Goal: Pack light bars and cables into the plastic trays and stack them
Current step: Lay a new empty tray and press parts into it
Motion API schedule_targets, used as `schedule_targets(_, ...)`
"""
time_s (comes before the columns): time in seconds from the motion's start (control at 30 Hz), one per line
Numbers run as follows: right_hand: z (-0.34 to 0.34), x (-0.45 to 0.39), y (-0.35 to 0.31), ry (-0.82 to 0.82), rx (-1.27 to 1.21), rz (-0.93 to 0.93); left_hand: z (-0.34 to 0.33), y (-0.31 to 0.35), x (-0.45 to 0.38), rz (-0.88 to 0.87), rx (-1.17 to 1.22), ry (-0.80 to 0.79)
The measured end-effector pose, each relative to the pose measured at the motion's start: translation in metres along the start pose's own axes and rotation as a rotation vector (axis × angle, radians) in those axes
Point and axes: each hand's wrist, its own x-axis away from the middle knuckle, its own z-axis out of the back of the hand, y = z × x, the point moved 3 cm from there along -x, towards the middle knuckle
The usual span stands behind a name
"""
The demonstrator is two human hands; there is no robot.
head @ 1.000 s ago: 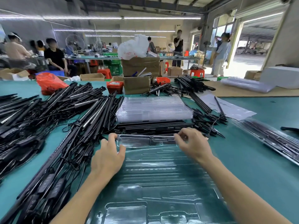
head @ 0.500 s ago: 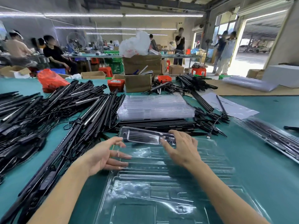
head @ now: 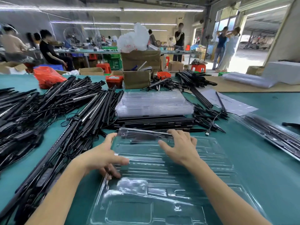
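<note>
Clear tray [head: 186, 161] is lying flat on the green bench [head: 267, 168], right in front. Left hand [head: 100, 157] is gripping its left edge w/ thumb on top, fingers curled under. Right hand [head: 180, 147] is resting spread open on the far end, not gripping anything. Light bars [head: 154, 123] are sitting just behind, tray stack [head: 154, 103] past those.

The clear tray [head: 162, 184] runs off the bottom edge, so its near end is unseen. The left hand [head: 103, 157] has its lower fingers [head: 112, 172] smeared by blur. People at the far benches [head: 48, 49] are blurred, and the dark bars [head: 9, 114] are cut by the left edge.
</note>
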Motion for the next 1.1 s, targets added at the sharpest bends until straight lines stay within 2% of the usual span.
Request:
schedule_targets(0.03,-0.001,0.001,-0.001,0.001,0.000,-0.001,-0.002,0.003,0.000,0.010,-0.105,0.072)
schedule_targets(0.13,-0.006,0.005,-0.006,-0.012,-0.001,0.006,0.001,0.016,0.000,0.073,-0.618,0.261)
schedule_targets(0.3,-0.012,0.011,-0.013,-0.048,0.038,0.055,-0.002,0.043,0.002,0.151,-0.882,0.397)
schedule_targets(0.4,-0.010,0.012,-0.015,-0.049,0.051,0.061,-0.018,0.057,-0.011,0.083,-0.895,0.463)
schedule_targets(0.6,-0.008,0.021,-0.025,-0.070,0.030,0.119,-0.041,0.061,-0.047,-0.180,-0.884,0.584)
schedule_targets(0.77,-0.012,0.034,-0.035,-0.071,0.028,0.210,-0.035,0.051,-0.065,-0.163,-0.889,0.573)
schedule_targets(0.93,-0.014,0.032,-0.035,-0.111,-0.023,0.175,-0.032,0.045,-0.074,-0.161,-0.714,0.514)
schedule_targets(1.03,-0.016,0.028,-0.034,-0.136,-0.025,0.153,-0.039,0.051,-0.072,-0.294,-0.741,0.588)
schedule_targets(1.1,-0.019,0.024,-0.034,-0.153,-0.045,0.142,-0.042,0.057,-0.065,-0.472,-0.644,0.680)
